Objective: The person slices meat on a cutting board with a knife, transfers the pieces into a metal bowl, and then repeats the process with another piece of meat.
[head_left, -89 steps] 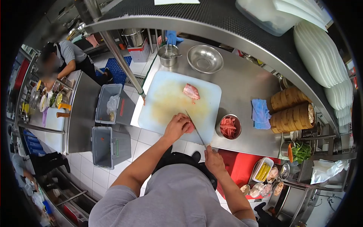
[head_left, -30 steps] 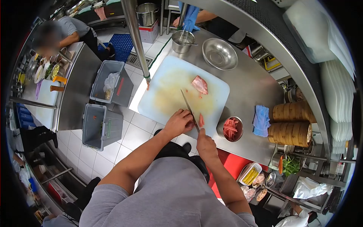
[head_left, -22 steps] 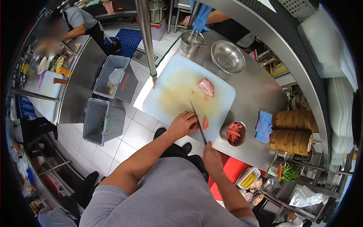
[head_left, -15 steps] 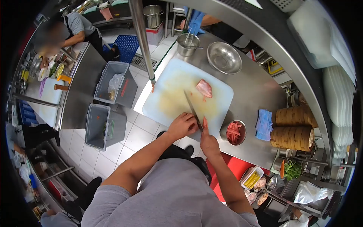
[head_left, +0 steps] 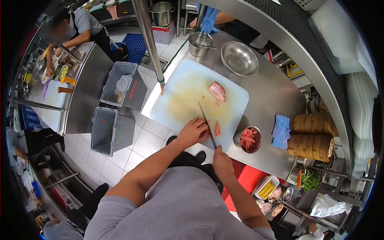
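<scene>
My right hand (head_left: pixel 222 161) grips the handle of a kitchen knife (head_left: pixel 206 121), its blade slanting up and left across the white cutting board (head_left: pixel 176 80). My left hand (head_left: pixel 194 131) lies on the board close to the blade's left side, fingers curled down. Whatever is under those fingertips is hidden. Right of the blade rest a few thin reddish meat strips (head_left: pixel 217 129). Farther up the board sits a larger chunk of raw pink meat (head_left: pixel 217 91). A metal cup filled with cut meat strips (head_left: pixel 248 138) stands beside the board at the right.
A steel bowl (head_left: pixel 239 59) and a metal pot (head_left: pixel 199 44) stand behind the board. At right are a blue cloth (head_left: pixel 281 131) and bamboo steamers (head_left: pixel 311 147). Grey bins (head_left: pixel 112 131) stand on the floor at left. A metal post (head_left: pixel 148 40) rises near the board. Another person (head_left: pixel 86 30) works at the left counter.
My right hand has drawn the knife back toward my body. Meat strips now show on the board right of the blade. My left hand has hardly moved.
</scene>
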Motion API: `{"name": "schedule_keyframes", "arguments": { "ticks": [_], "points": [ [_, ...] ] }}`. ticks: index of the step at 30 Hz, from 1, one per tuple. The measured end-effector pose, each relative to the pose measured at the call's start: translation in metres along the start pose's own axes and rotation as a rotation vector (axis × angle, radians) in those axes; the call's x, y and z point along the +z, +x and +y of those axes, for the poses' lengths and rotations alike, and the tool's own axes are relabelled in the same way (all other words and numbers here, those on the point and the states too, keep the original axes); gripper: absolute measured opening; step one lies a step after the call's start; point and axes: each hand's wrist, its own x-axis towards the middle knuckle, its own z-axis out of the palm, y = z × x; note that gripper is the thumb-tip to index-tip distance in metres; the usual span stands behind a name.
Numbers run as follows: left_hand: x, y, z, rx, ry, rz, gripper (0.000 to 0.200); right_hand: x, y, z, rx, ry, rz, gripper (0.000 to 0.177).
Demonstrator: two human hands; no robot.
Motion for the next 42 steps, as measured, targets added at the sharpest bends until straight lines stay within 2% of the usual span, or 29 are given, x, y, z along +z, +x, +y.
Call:
{"name": "schedule_keyframes", "arguments": {
  "ticks": [3, 7, 8, 11, 17, 22, 27, 32, 38, 42],
  "points": [
    [0.000, 0.004, -0.006, 0.025, 0.026, 0.009, 0.025, 0.004, 0.042, -0.015, -0.009, 0.041, 0.058, 0.041],
    [-0.007, 0.003, -0.001, 0.021, 0.010, -0.039, 0.025, -0.026, 0.046, -0.020, -0.072, 0.015, 0.088, 0.053],
    [-0.010, 0.002, 0.000, 0.004, 0.010, -0.058, 0.024, -0.029, 0.041, -0.021, -0.058, 0.008, 0.106, 0.042],
    [-0.013, 0.004, 0.001, 0.050, 0.016, -0.051, 0.025, -0.034, 0.013, -0.024, -0.042, -0.103, 0.060, 0.033],
    [-0.003, -0.002, -0.003, 0.025, 0.038, -0.034, 0.026, -0.037, -0.039, -0.012, -0.003, -0.084, -0.033, 0.016],
    [-0.001, -0.003, -0.001, 0.000, 0.018, -0.036, 0.027, 0.012, 0.008, -0.009, 0.006, -0.007, 0.059, 0.022],
    [-0.007, 0.001, -0.006, 0.022, -0.027, -0.047, 0.028, -0.011, 0.041, -0.013, -0.009, 0.030, 0.055, 0.027],
    [-0.021, 0.001, 0.004, 0.033, -0.048, -0.061, 0.026, -0.028, 0.016, -0.018, -0.015, -0.081, 0.051, 0.028],
    [-0.003, -0.004, -0.005, 0.060, 0.029, 0.012, 0.025, -0.014, -0.008, -0.008, -0.055, -0.054, 0.034, 0.025],
    [-0.003, -0.004, -0.005, 0.027, 0.000, 0.008, 0.027, -0.032, -0.038, -0.009, -0.008, -0.096, -0.030, 0.022]
  ]
}}
